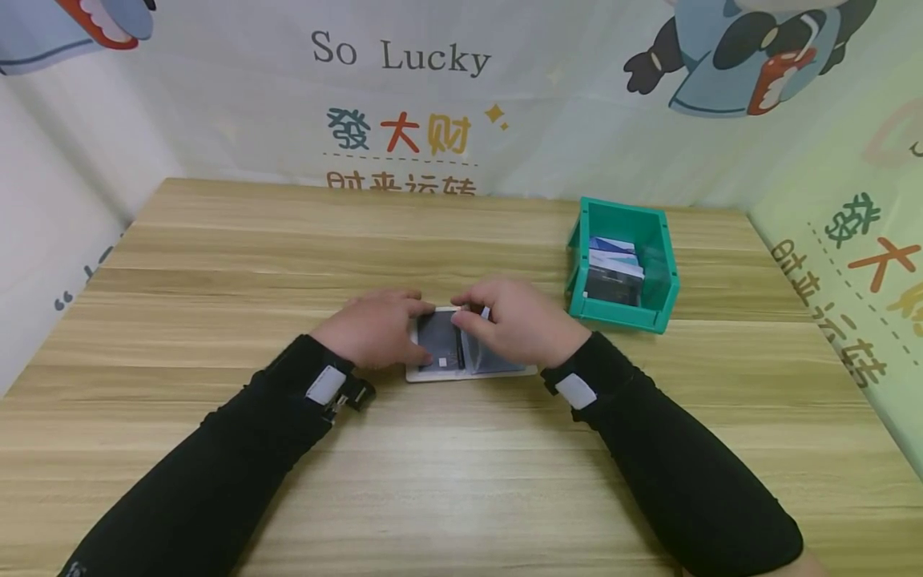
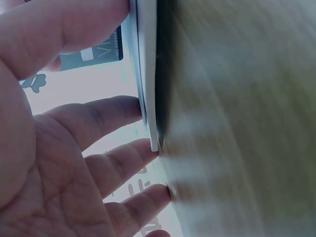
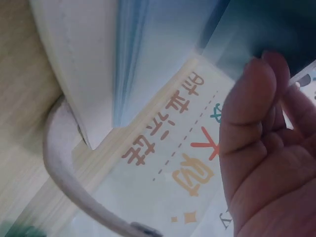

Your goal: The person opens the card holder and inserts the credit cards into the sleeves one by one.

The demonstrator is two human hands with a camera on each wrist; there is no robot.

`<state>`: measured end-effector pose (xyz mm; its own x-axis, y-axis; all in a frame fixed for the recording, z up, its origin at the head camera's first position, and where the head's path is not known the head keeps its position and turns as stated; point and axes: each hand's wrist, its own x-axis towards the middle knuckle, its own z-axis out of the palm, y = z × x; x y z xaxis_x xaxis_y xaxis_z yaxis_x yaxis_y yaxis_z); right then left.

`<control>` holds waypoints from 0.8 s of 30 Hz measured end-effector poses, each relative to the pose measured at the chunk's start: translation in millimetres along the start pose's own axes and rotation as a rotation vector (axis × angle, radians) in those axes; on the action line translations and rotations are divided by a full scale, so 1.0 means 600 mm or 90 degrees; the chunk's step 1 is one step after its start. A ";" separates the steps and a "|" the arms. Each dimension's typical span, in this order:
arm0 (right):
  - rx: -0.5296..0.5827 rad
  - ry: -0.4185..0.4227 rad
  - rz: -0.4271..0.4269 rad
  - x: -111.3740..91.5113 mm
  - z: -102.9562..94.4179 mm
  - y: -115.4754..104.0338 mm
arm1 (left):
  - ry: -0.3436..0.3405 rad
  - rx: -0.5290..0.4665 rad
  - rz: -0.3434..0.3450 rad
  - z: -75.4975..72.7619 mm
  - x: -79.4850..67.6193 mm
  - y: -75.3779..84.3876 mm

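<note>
A card holder with a pale cover and clear sleeves lies spread on the table. In its left sleeve sits a dark card with a small white square. My left hand rests on the holder's left side, thumb on the lower part and fingertips at the top edge. In the left wrist view its fingers are spread along the holder's edge. My right hand pinches a clear sleeve near the holder's upper middle. Bluish sleeves stand partly raised in the right wrist view; exactly what the fingertips hold is partly hidden.
A green bin stands at the back right of the wooden table, with several cards and a dark card inside. The holder's strap loops outward. A printed curtain hangs behind the table.
</note>
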<state>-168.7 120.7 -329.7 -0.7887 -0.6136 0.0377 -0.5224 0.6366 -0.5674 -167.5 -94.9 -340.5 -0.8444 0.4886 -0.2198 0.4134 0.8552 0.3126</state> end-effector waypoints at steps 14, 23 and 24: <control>-0.087 -0.121 -0.057 -0.007 0.011 -0.004 | -0.006 -0.006 -0.005 -0.001 0.002 0.000; -0.127 -0.155 -0.035 -0.009 0.018 -0.011 | 0.001 -0.017 -0.002 0.002 0.004 -0.003; -0.135 -0.155 -0.035 -0.009 0.018 -0.011 | 0.000 -0.017 -0.002 0.002 0.004 -0.003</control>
<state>-157.4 114.9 -335.3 -0.6698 -0.7275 -0.1489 -0.6384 0.6665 -0.3850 -169.7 -95.2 -342.5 -0.8456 0.4859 -0.2209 0.4016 0.8518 0.3365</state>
